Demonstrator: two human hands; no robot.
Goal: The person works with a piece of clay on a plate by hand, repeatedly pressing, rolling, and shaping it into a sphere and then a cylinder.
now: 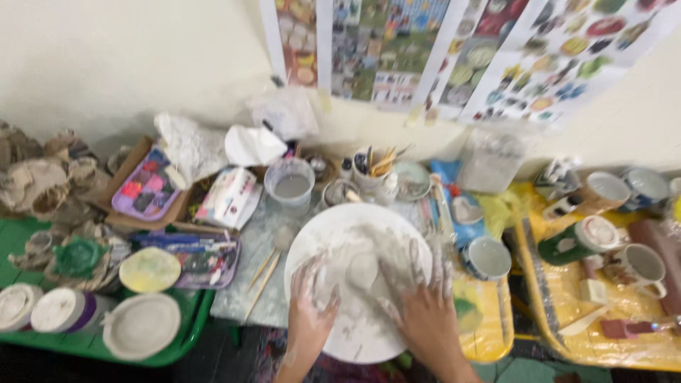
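Observation:
A round white board (333, 227) smeared with wet grey clay lies in front of me. A small pale clay piece (364, 270) sits near its middle. My left hand (311, 298), coated in clay slip, rests flat on the board just left of the piece, fingers spread. On the piece's right, my right hand (418, 287) presses down with its fingers apart, the tips reaching up beside the clay. Neither hand grips anything.
A cup of grey water (289, 186) and a pot of brushes (372, 169) stand behind the board. Wooden sticks (262, 276) lie at its left. A green tray (85, 344) holds lidded tubs and a clay dish. Mugs (578, 240) crowd the yellow sheet at right.

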